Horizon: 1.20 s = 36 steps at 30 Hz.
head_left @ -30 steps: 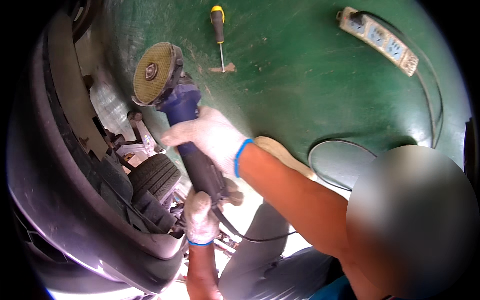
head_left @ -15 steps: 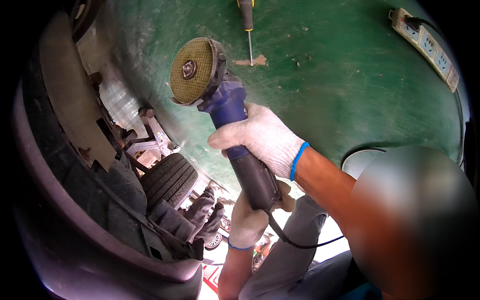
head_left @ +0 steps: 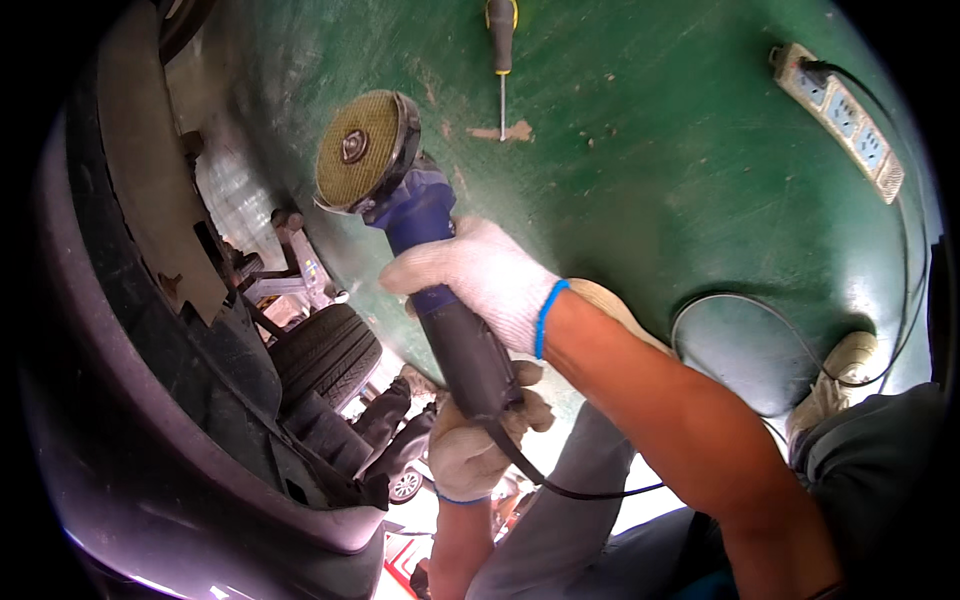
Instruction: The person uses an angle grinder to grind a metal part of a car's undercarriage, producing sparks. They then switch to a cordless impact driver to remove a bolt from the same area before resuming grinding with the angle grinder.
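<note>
An angle grinder (head_left: 462,355) with a blue head and black body is held tilted, its disc end up and to the left. My right hand (head_left: 485,278), in a white knit glove with a blue cuff, is closed around the body just behind the head. Lower down, my left hand (head_left: 468,458), gloved too, wraps the rear end near the cord (head_left: 530,468). Some of its fingers are hidden behind the tool. The round yellowish disc (head_left: 340,165) faces me under a metal guard (head_left: 409,130) and touches nothing that I can see.
A dark car bumper (head_left: 215,515) curves along the left, with a tyre (head_left: 325,352) and a jack (head_left: 308,262) beyond it. On the green floor lie a screwdriver (head_left: 502,45) and a power strip (head_left: 840,120) with a looping cable (head_left: 775,312). A shoe (head_left: 848,362) rests at right.
Both hands and the grinder have shifted a little to the left and down in the picture. The view has moved slightly as well, and more of the right forearm shows. The grip is unchanged.
</note>
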### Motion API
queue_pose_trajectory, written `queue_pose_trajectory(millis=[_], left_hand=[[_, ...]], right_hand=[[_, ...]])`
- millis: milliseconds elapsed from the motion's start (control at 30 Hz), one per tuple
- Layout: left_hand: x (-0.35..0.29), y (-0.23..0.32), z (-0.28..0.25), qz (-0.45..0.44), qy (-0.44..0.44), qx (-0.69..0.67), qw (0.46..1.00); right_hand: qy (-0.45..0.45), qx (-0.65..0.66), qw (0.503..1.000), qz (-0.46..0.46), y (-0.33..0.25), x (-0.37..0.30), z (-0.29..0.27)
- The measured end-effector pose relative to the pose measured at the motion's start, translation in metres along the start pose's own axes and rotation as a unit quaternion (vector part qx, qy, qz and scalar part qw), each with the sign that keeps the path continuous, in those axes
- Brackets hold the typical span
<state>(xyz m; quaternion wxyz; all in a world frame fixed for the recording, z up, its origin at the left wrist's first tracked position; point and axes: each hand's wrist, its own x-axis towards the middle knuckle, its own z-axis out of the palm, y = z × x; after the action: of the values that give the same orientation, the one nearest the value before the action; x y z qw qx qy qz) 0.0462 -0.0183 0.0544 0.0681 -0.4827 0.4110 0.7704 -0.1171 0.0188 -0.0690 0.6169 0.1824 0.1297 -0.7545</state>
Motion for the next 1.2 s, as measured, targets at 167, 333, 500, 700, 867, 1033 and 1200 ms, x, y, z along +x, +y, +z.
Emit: queue_pose_trajectory(millis=[167, 333, 500, 700, 867, 1033, 1200], left_hand=[[0.01, 0.0, 0.008, -0.023, 0.016, -0.008, 1.0], [0.011, -0.019, -0.008, -0.02, -0.011, -0.082, 0.996], [0.018, -0.024, -0.015, -0.028, -0.037, -0.119, 0.992], [0.014, -0.014, -0.012, -0.028, 0.03, 0.053, 0.998], [0.02, -0.009, 0.004, 0.025, 0.109, 0.27, 0.956], [0.022, -0.012, 0.016, 0.044, 0.174, 0.33, 0.927], [0.02, -0.009, 0.021, 0.052, 0.189, 0.363, 0.911]], right_hand=[[0.019, 0.027, 0.999, 0.002, 0.002, 0.01, -0.011], [0.048, 0.021, 0.998, 0.016, 0.001, 0.008, -0.02], [0.091, 0.006, 0.995, 0.027, -0.001, 0.007, -0.021], [0.111, 0.019, 0.993, 0.032, -0.001, 0.007, -0.017], [0.109, 0.017, 0.994, 0.016, -0.002, 0.014, -0.02], [0.089, -0.01, 0.996, 0.018, 0.0, 0.024, -0.021], [0.071, -0.019, 0.997, 0.029, -0.003, 0.023, -0.017]])
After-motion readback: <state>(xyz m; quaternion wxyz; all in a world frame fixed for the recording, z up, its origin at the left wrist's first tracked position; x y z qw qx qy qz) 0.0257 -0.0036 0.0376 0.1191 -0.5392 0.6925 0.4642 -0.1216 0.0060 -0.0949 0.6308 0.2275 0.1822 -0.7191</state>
